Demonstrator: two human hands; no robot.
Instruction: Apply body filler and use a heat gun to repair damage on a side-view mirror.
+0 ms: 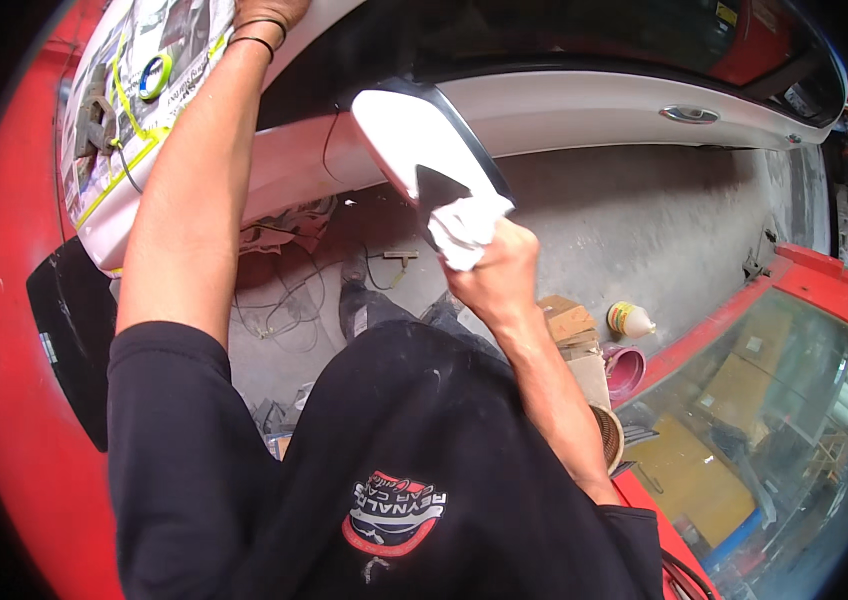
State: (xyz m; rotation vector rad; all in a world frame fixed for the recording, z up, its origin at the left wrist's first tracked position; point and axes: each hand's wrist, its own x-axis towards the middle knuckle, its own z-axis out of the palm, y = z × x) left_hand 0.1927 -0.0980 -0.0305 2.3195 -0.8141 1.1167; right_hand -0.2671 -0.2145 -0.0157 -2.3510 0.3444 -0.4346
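Note:
My right hand (504, 268) is closed round a crumpled white cloth (466, 228). It presses the cloth to the lower end of a car's side mirror (424, 130), which has a white cover with black trim. My left arm reaches up past the front of the white car. At the top edge of the picture, my left hand (272, 12) is cut off, with its fingers out of sight. Beside that arm, newspaper (184, 35) covers part of the car, edged with yellow-green tape (116, 185). A roll of tape (155, 76) lies on the newspaper.
The white car door (584, 110) runs along the far side. To the right, a red frame holds a glass pane (744, 400). Near it on the floor are a cream bottle (631, 319), a pink bucket (624, 372) and cardboard boxes (566, 322). A thin cable (289, 300) trails below the car.

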